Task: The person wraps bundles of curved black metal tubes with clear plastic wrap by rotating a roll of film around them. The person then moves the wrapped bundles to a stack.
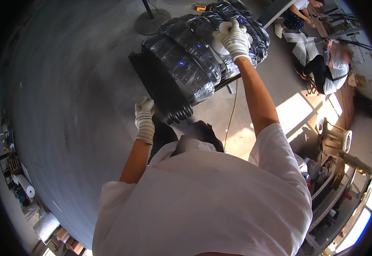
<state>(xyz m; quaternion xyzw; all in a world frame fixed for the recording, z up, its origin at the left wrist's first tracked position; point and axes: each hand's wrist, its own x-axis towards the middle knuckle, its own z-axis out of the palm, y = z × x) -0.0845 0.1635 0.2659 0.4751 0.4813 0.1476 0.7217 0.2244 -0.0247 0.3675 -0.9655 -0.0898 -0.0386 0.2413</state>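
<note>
Both of my hands wear white knitted gloves. My right hand is closed around a white roll, which looks like a roll of wrapping film or tape, over the right part of the wrapped bundles. Those bundles are black, bound in shiny clear film, with small round blue stickers. In front of them lies a stack of bare black metal rods or frames with looped ends. My left hand hangs just left of the stack's near end, fingers loosely bent and apart, with nothing seen in it.
A round stand base with a pole stands behind the bundles. A cord runs along the floor at right. Two people work at the far right, one seated. A beige plastic chair and metal shelving stand at right.
</note>
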